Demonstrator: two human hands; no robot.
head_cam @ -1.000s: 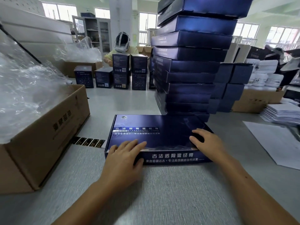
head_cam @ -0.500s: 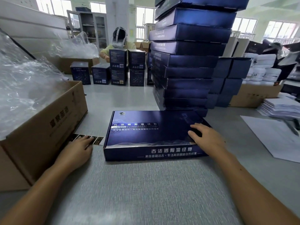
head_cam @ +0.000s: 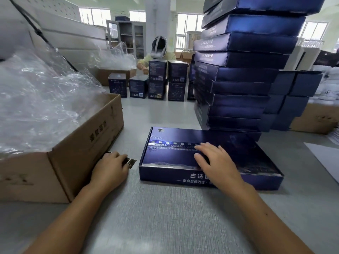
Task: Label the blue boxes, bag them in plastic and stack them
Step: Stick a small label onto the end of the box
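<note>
A flat blue box (head_cam: 170, 154) with white lettering lies on the grey table in front of me. My right hand (head_cam: 215, 162) rests flat on its lid, fingers spread. My left hand (head_cam: 110, 166) sits to the left of the box on a strip of dark labels (head_cam: 131, 162), fingers curled over the strip's near end. Behind the flat box rises a tall stack of blue boxes (head_cam: 244, 74). A cardboard carton (head_cam: 77, 149) at the left holds crumpled clear plastic bags (head_cam: 42, 107).
Small upright blue boxes (head_cam: 157, 83) stand at the far side, with a person in a head-mounted rig behind them. More blue boxes (head_cam: 293, 99), a brown carton (head_cam: 315, 120) and white sheets (head_cam: 326, 158) lie at the right.
My left hand left the box lid and moved left onto the label strip. My right hand slid from the lid's right edge toward its middle. The camera moved closer and lower.
</note>
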